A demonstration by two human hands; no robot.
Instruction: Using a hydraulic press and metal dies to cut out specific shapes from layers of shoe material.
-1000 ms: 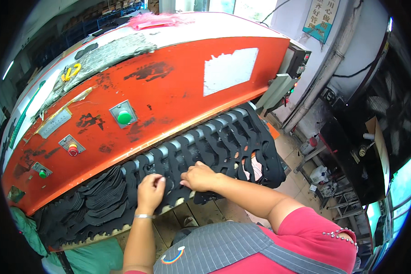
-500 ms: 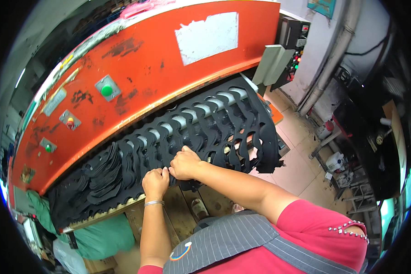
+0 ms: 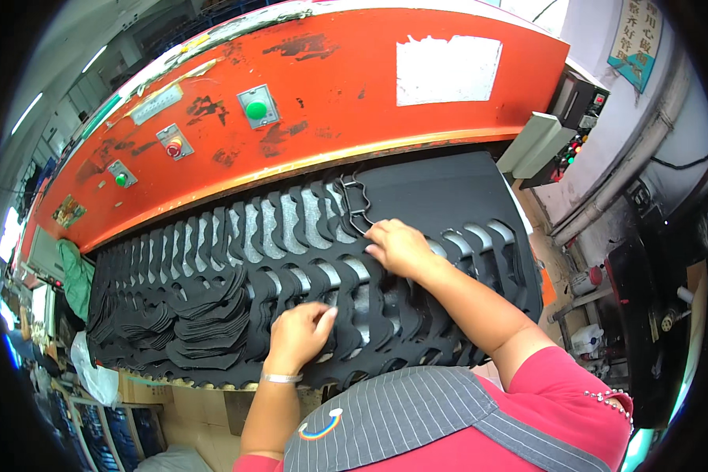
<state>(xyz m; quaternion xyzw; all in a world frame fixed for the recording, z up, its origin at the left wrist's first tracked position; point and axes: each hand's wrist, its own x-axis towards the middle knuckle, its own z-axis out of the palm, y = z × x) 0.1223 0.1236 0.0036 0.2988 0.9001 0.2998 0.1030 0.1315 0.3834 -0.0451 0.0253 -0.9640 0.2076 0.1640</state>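
Note:
My right hand is at the near end of a cutting die, a narrow wavy metal frame standing on black foam sheet. Its bent fingertips close on that end, partly hiding it. Left of the die, the sheet is punched through with rows of wavy openings, and pale bed shows through them. Over the nearer punched part hovers my left hand, thumb apart from loosely bent fingers, holding nothing. Beside it on the left lie piled wavy black foam pieces.
An orange press beam with green and red buttons spans the back of the bed. A control box with lit buttons stands at the far right. A pale plastic bag hangs by the left end.
Both hands have parted from the sheet's near edge; the right has moved to the far right, onto the die. The punched sheet now lies flatter, and the view has shifted left.

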